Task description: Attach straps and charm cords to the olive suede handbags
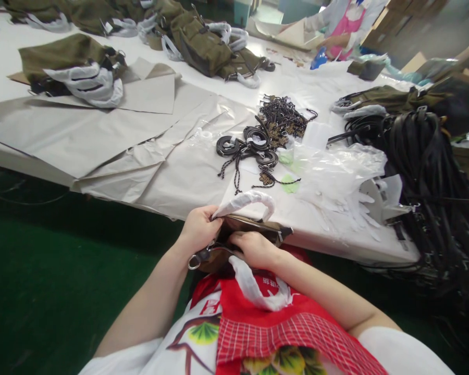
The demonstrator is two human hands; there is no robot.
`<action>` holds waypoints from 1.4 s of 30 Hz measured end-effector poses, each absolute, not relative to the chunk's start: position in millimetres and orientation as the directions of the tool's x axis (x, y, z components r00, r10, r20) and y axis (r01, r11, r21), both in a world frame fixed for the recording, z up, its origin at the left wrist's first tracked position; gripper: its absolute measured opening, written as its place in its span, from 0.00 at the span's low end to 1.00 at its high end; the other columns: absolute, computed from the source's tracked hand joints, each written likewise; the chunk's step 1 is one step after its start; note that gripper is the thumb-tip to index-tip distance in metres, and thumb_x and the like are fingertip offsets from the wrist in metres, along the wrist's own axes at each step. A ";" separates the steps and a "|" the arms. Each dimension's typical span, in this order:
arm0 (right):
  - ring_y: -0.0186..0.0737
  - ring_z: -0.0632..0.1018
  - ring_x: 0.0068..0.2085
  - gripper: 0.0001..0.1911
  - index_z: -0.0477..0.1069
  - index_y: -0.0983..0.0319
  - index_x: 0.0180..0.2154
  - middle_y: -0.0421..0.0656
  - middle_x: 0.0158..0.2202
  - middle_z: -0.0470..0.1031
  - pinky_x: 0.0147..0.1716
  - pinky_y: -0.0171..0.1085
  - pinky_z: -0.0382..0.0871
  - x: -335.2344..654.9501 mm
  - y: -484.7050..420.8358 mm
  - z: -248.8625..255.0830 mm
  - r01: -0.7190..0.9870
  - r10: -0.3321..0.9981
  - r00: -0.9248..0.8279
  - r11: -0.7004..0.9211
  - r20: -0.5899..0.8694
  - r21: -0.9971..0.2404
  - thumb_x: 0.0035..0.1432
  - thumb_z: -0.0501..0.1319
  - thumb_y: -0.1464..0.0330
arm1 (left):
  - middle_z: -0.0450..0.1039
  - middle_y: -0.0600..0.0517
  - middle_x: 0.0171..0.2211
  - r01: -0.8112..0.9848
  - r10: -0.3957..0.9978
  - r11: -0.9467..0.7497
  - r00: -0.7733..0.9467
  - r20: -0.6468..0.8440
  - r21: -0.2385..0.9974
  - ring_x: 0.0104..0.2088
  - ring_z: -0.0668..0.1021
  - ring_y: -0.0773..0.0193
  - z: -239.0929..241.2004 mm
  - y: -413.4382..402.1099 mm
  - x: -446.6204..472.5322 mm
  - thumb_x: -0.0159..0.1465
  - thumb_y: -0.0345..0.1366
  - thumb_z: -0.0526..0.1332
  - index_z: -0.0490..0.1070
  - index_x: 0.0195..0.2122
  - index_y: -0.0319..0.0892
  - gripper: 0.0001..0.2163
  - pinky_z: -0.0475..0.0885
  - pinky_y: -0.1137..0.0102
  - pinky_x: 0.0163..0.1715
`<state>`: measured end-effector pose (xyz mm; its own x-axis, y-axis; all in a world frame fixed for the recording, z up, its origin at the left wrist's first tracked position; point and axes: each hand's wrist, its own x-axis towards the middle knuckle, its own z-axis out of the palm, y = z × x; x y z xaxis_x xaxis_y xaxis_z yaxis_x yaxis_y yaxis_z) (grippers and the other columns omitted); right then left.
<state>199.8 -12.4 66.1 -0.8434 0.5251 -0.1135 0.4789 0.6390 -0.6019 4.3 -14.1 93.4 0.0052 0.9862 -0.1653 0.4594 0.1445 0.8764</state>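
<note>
A brown handbag [214, 260] with an unzipped top is held against my apron at the table's edge. Its two handles, one of them the far handle [245, 198], are wrapped in white covering. My left hand [200, 227] pinches the bag's rim by the base of that far handle. Inside the opening, my right hand [254, 249] reaches down, its fingertips hidden by the bag. The near handle [258, 291] droops over my red apron. Just beyond the bag lie coiled black straps [258, 143] and a patterned tag with a cord [266, 178].
Olive bags [203, 47] lie along the back of the table, with another bag [68, 62] on brown paper [86, 130]. Black straps [433, 161] hang over the right edge. Clear plastic bags [336, 166] lie near them. A person in pink [346, 31] stands across the table.
</note>
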 end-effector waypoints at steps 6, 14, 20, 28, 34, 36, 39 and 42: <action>0.42 0.78 0.41 0.08 0.78 0.65 0.37 0.47 0.40 0.79 0.44 0.36 0.70 199.5 -10.2 73.6 0.485 0.480 -0.862 0.690 -0.163 -0.538 0.62 0.60 0.70 | 0.81 0.51 0.31 0.353 0.969 0.208 0.055 -0.242 0.912 0.32 0.80 0.58 98.2 -11.6 -0.1 0.52 0.39 0.61 0.80 0.34 0.40 0.12 0.73 0.69 0.35; 0.39 0.79 0.37 0.10 0.77 0.61 0.40 0.43 0.36 0.80 0.38 0.35 0.70 205.1 -13.0 97.0 0.455 0.409 -0.890 0.757 -0.203 -0.470 0.65 0.58 0.65 | 0.81 0.49 0.29 0.363 0.925 0.333 0.053 -0.376 0.870 0.32 0.80 0.52 98.8 -7.7 -17.4 0.47 0.44 0.64 0.80 0.31 0.41 0.15 0.75 0.65 0.34; 0.34 0.78 0.42 0.12 0.76 0.59 0.42 0.41 0.41 0.80 0.45 0.30 0.68 242.6 16.1 127.8 0.599 0.771 -0.630 0.555 0.088 -0.577 0.68 0.54 0.66 | 0.82 0.49 0.30 0.331 0.883 0.386 0.138 -0.448 0.861 0.33 0.81 0.51 91.8 -13.1 -37.9 0.48 0.46 0.65 0.80 0.33 0.42 0.15 0.76 0.64 0.38; 0.44 0.77 0.51 0.15 0.75 0.64 0.49 0.52 0.51 0.76 0.51 0.37 0.67 298.2 148.7 90.0 0.987 0.992 -0.064 0.047 -0.110 -0.154 0.67 0.54 0.69 | 0.81 0.51 0.31 0.374 0.926 0.250 0.177 -0.334 0.893 0.35 0.81 0.54 93.1 -20.7 -15.4 0.55 0.41 0.62 0.80 0.34 0.42 0.11 0.74 0.68 0.38; 0.51 0.77 0.51 0.17 0.75 0.72 0.47 0.61 0.50 0.73 0.49 0.40 0.69 291.5 169.0 63.5 1.000 0.981 -0.017 0.017 -0.191 0.000 0.65 0.58 0.66 | 0.81 0.52 0.31 0.309 0.922 0.269 0.191 -0.337 0.912 0.34 0.81 0.55 96.6 -30.9 -14.7 0.56 0.40 0.61 0.79 0.35 0.40 0.12 0.74 0.69 0.36; 0.50 0.77 0.51 0.16 0.75 0.72 0.46 0.60 0.50 0.73 0.49 0.42 0.70 290.6 170.1 60.1 0.999 0.978 -0.019 0.024 -0.206 0.023 0.66 0.57 0.66 | 0.81 0.52 0.31 0.311 0.926 0.276 0.165 -0.338 0.909 0.34 0.81 0.55 96.8 -33.3 -17.3 0.55 0.40 0.61 0.79 0.35 0.40 0.12 0.74 0.69 0.37; 0.47 0.76 0.50 0.16 0.73 0.68 0.48 0.53 0.51 0.74 0.49 0.47 0.71 293.1 171.2 58.5 0.999 0.972 -0.028 0.038 -0.235 0.037 0.66 0.59 0.63 | 0.81 0.52 0.31 0.311 0.924 0.278 0.171 -0.341 0.909 0.33 0.80 0.55 95.6 -34.6 -19.5 0.56 0.41 0.62 0.79 0.36 0.40 0.12 0.74 0.69 0.36; 0.45 0.76 0.49 0.17 0.70 0.65 0.51 0.49 0.51 0.73 0.48 0.49 0.73 298.8 170.3 60.4 0.999 0.968 -0.017 0.026 -0.249 0.032 0.65 0.61 0.61 | 0.81 0.51 0.31 0.302 0.926 0.269 0.182 -0.332 0.915 0.32 0.80 0.56 92.9 -34.5 -20.0 0.57 0.42 0.62 0.79 0.36 0.40 0.12 0.74 0.70 0.34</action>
<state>298.8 170.3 60.4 -0.0169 0.9683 -0.2493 0.9992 0.0256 0.0317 -20.0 -34.5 92.9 0.1824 0.9255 -0.3319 0.3016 0.2686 0.9148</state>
